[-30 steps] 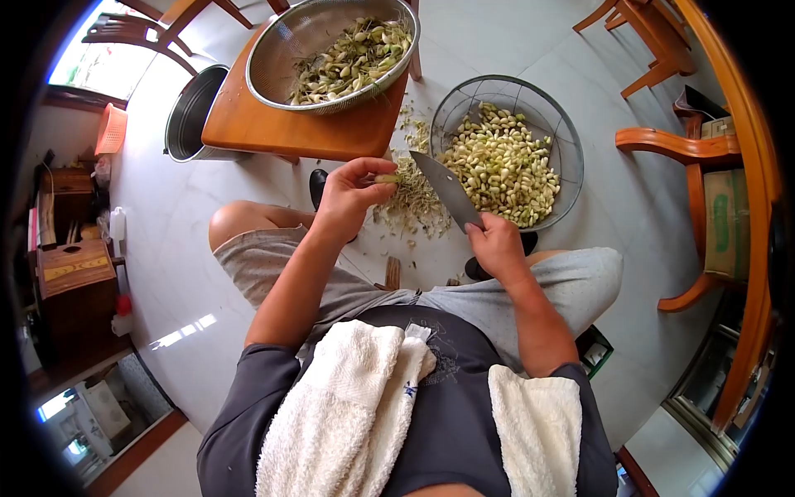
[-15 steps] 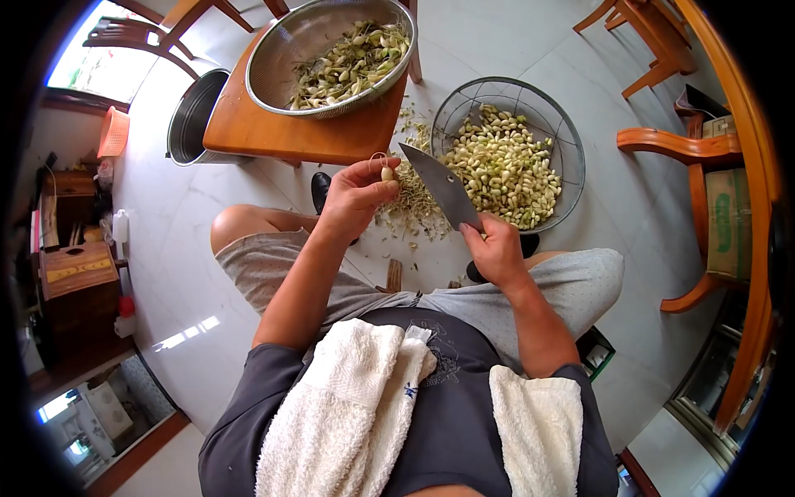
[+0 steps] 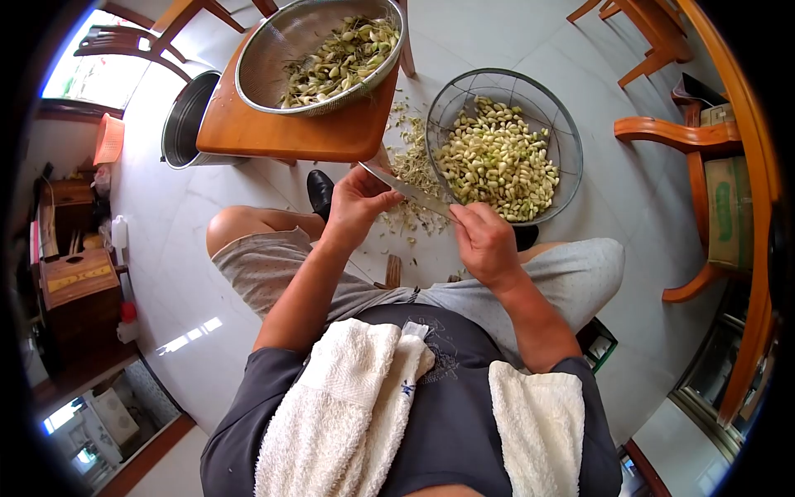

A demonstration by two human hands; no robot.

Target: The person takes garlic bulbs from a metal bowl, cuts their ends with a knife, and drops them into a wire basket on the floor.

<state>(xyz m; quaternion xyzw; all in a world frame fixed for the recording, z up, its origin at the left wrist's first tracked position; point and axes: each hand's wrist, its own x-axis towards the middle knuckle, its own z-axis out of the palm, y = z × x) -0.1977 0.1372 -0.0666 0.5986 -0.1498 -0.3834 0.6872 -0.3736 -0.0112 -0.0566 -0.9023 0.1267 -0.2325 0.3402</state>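
Observation:
My right hand (image 3: 487, 242) is wrapped round a broad kitchen knife (image 3: 407, 190), whose blade is turned nearly edge-on and points up to the left. The blade lies against the fingers of my left hand (image 3: 358, 201). That hand is closed in a pinch on a small pale bulb, mostly hidden now by the blade and fingers. Beyond my right hand, a round wire basket (image 3: 577, 170) on the floor holds many trimmed whitish bulbs (image 3: 501, 161). A metal mesh colander (image 3: 248, 83) with untrimmed, stalky bulbs (image 3: 344, 62) rests on a wooden stool (image 3: 286, 142).
Trimmings (image 3: 411, 161) are scattered on the tiled floor between stool and basket. A metal bucket (image 3: 178, 124) stands left of the stool. Wooden chairs are at the upper left and right, and a cardboard box (image 3: 729, 211) is at the right. White towels (image 3: 331, 398) hang over my chest.
The knife has tilted from showing its broad face to nearly edge-on and moved left onto my left hand's fingers. The view has shifted slightly.

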